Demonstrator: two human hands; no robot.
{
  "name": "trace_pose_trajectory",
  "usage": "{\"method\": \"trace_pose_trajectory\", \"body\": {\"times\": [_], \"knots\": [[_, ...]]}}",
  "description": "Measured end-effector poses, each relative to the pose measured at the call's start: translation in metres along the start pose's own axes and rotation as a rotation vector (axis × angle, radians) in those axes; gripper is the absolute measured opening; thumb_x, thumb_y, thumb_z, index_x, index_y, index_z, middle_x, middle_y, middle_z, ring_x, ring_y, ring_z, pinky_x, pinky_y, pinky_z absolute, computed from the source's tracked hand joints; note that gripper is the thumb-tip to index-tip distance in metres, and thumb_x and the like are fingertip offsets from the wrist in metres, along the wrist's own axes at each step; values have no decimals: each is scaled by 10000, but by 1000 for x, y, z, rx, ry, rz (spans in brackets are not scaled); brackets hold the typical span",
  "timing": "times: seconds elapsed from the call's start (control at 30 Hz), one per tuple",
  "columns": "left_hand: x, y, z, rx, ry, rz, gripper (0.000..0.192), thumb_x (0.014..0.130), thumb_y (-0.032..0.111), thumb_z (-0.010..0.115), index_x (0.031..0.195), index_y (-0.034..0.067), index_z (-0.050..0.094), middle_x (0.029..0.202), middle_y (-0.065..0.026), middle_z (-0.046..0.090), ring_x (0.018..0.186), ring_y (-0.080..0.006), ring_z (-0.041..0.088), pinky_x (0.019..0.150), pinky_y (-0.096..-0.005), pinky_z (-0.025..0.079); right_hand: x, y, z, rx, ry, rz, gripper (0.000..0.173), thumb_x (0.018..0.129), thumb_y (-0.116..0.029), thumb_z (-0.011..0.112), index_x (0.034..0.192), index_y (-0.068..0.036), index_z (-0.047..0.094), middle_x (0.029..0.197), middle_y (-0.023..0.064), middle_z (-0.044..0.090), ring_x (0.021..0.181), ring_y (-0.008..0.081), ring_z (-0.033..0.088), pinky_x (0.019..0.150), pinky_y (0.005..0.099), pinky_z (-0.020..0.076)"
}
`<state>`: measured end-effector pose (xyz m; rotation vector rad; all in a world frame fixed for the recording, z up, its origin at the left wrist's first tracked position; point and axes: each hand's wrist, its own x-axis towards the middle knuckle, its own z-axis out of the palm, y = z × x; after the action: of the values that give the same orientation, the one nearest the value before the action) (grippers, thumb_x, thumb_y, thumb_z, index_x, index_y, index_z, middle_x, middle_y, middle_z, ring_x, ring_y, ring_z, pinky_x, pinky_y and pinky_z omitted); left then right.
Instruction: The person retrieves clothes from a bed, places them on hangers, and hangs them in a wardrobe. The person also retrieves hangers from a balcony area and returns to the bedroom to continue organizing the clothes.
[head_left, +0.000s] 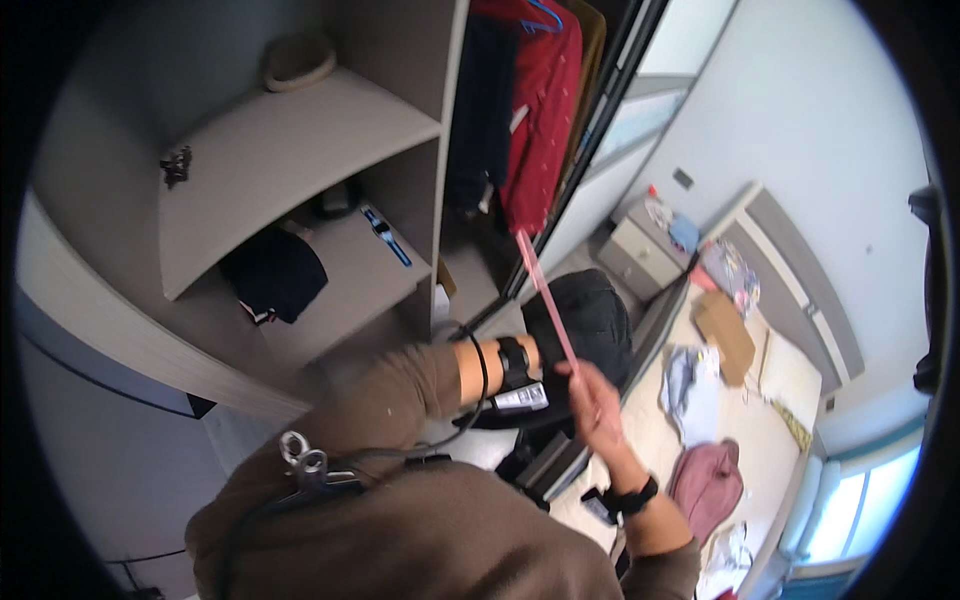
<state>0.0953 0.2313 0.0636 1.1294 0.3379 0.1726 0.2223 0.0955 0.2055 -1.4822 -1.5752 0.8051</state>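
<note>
My right hand (598, 411) is raised in front of me, its fingers closed on a narrow pink strip (553, 304). The strip slants up to the left, with its far end close to the hem of a red garment (544, 112); whether it is a hanger seen edge-on is unclear. Only the base of my left hand (533, 351) shows, beyond a black wrist strap (514, 361). The fingers are hidden at a black cloth item (589, 322), so their grip is not visible. A white label with printing (521, 397) lies below that wrist.
Left stands an open wardrobe with a woven basket (300, 64) on its upper shelf (300, 142). Folded dark clothing (277, 274) and a blue-strapped watch (386, 236) lie below. At right, a bed (637, 450) holds clothes and a cardboard box (724, 337), near a nightstand (641, 255). A cable (484, 367) crosses my left forearm.
</note>
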Motion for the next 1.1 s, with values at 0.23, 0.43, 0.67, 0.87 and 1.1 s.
{"method": "trace_pose_trajectory", "body": {"times": [0.23, 0.43, 0.67, 0.87, 1.1], "knots": [[42, 48, -12, 534, -102, -269, 479, 926, 364, 634, 1291, 67, 549, 1185, -74, 647, 1102, -215, 615, 991, -336, 464, 36, 28, -41, 591, 49, 593, 290, 1039, -333, 427, 937, -108, 580, 549, -80, 333, 407, 55, 285, 370, 231, 196], [40, 62, -26, 86, -76, -148, 507, 948, 399, 579, 1332, 75, 515, 1250, -80, 609, 1164, -208, 572, 1030, -336, 425, 37, 25, -65, 548, 105, 572, 286, 1042, -313, 417, 1027, -99, 607, 561, -75, 327, 417, 61, 257, 387, 237, 193], [-13, -1, -24, 49, -37, -70, 722, 994, 580, 341, 1528, 106, 233, 1553, -35, 300, 1418, -185, 282, 1159, -353, 235, 37, 10, -83, 569, 207, 530, 299, 1046, -344, 407, 1079, -109, 588, 566, -86, 266, 435, 54, 220, 411, 226, 175], [-35, -11, 2, 157, 40, -25, 782, 968, 516, 508, 1517, 43, 213, 1540, -65, 299, 1404, -191, 280, 1150, -345, 239, 36, 3, -96, 543, 366, 573, 309, 1046, -338, 403, 1074, -96, 593, 570, -70, 298, 427, 66, 237, 401, 233, 188], [18, 83, 44, 596, 144, 207, 479, 928, 181, 634, 1368, 54, 494, 1258, -117, 606, 1150, -171, 557, 990, -313, 436, 19, 0, -77, 341, 141, 572, 286, 1030, -341, 443, 984, -112, 609, 570, -64, 354, 446, 53, 311, 400, 222, 205]]}}
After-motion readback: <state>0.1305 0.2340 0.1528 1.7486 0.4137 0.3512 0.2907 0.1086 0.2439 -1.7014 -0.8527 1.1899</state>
